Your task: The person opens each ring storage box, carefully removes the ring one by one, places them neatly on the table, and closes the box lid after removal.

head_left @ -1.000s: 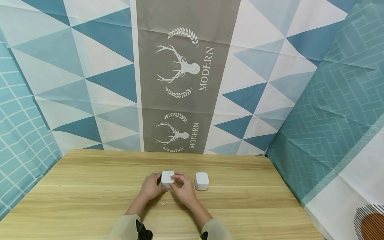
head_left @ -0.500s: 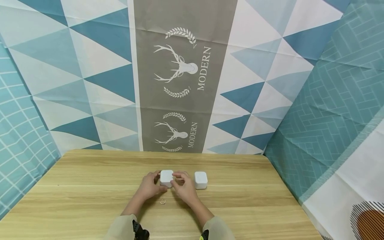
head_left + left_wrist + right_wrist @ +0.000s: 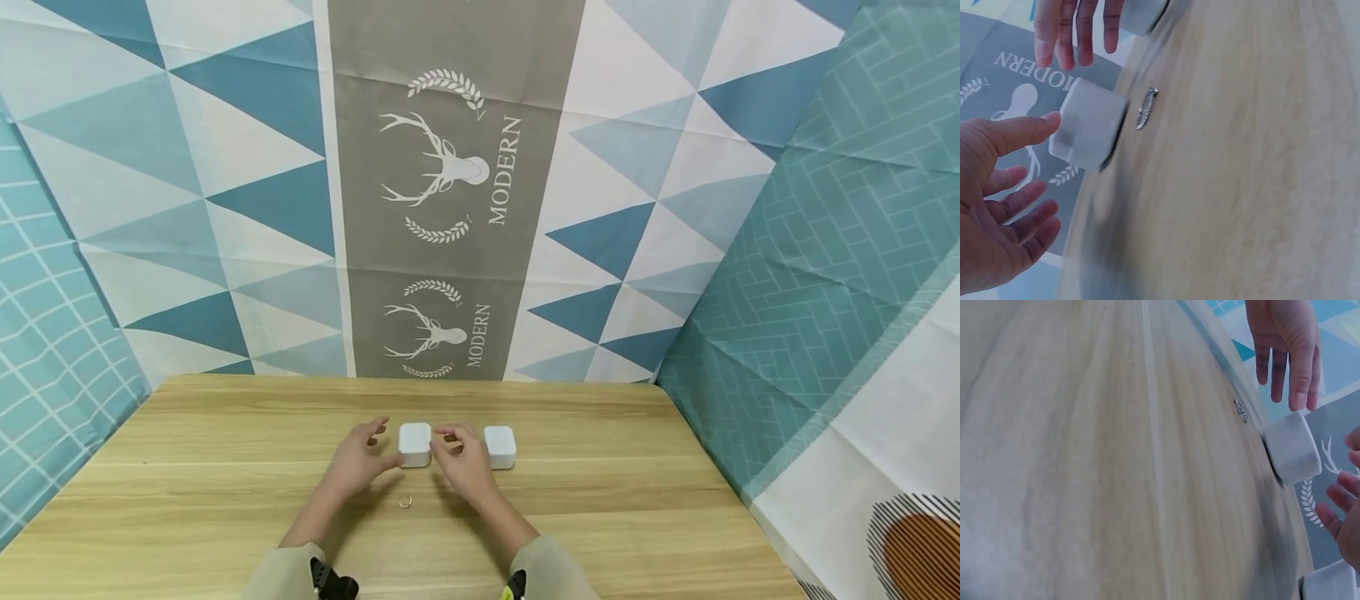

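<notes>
A small white box with rounded corners stands on the wooden table between both hands. My left hand is at its left, fingers spread and thumb extended to the box's edge; whether the thumb touches is unclear. Close to the right side is my right hand, its fingers loosely bent and nothing visible in them. A second white box stands just beyond the right hand. In front of the first box lies a ring, which looks silver and studded in the left wrist view.
The light wooden table ends at a patterned cloth backdrop with deer heads and triangles. Teal cloth hangs along the right side, and blue tiled cloth along the left.
My left hand has drawn off the box to the left, its fingers opening out. The right hand has come slightly away from the box's right side. Box and ring stay put.
</notes>
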Tool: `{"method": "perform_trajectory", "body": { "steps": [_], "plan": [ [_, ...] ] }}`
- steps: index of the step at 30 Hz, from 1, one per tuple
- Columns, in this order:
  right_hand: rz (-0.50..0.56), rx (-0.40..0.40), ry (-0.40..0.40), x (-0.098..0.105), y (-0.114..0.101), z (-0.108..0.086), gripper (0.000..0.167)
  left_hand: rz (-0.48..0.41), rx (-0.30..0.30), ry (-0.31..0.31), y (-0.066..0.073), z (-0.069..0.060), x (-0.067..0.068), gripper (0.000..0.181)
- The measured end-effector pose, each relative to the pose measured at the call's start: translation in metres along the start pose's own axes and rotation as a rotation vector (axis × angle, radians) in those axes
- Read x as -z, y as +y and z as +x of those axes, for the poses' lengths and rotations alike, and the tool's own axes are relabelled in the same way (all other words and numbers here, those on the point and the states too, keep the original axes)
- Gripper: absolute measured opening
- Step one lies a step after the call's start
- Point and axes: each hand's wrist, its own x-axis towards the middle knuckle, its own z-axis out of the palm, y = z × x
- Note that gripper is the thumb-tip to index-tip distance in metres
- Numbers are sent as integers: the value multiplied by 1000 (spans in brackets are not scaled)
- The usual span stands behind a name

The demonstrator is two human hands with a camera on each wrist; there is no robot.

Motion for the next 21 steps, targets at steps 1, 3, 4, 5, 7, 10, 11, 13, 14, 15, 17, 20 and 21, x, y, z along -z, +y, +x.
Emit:
{"method": "perform_trajectory", "body": {
  "steps": [1,3,4,5,7,10,11,13,14,15,17,20,21],
  "plan": [
    [-3,3,2,1,0,0,22,-3,-3,3,1,-1,1,74],
    [-6,1,6,3,0,0,22,-4,-4,8,2,-3,2,73],
    [-9,2,7,3,-1,-1,22,-6,-4,9,3,-4,2,73],
    [-11,3,10,4,-1,-1,22,-6,-6,11,4,-4,2,72],
    [-14,5,11,6,-1,-1,22,-3,-16,17,5,-6,3,71],
    [-19,7,9,8,-3,-2,22,-7,-33,30,8,-7,3,70],
    [-19,7,9,9,-3,-2,22,-8,-41,36,10,-8,3,69],
    [-16,2,8,11,-5,-2,21,-12,-54,47,13,-9,2,68],
    [-9,1,9,11,-6,-2,21,-16,-58,52,15,-10,2,67],
    [-3,-3,10,12,-7,-2,20,-20,-62,54,17,-11,2,67],
    [13,-3,17,13,-9,-2,19,-30,-72,57,21,-13,2,67],
    [36,-5,30,16,-11,-2,16,-46,-81,57,29,-16,0,67],
    [43,-6,34,17,-12,-2,15,-51,-82,56,31,-17,0,67]
  ]
}}
